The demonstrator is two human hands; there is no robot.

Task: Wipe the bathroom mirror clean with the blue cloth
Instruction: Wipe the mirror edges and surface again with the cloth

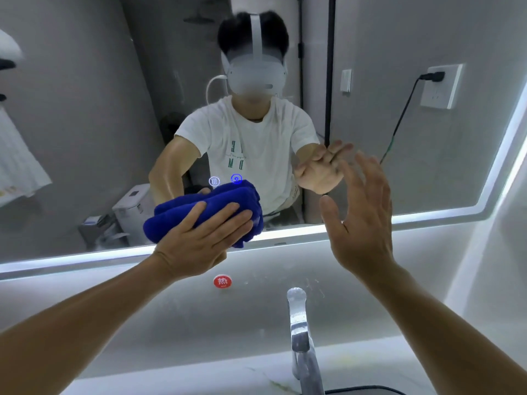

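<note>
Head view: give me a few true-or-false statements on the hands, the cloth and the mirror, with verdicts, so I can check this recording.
1. The left hand presses the folded blue cloth against the mirror. True.
2. The right hand holds a second cloth. False: it is open, fingers spread, holding nothing.
3. The cloth sits near the mirror's lower lit edge. True.
4. The red round sticker is stuck on the mirror glass. False: it is on the wall below the mirror, above the faucet.
</note>
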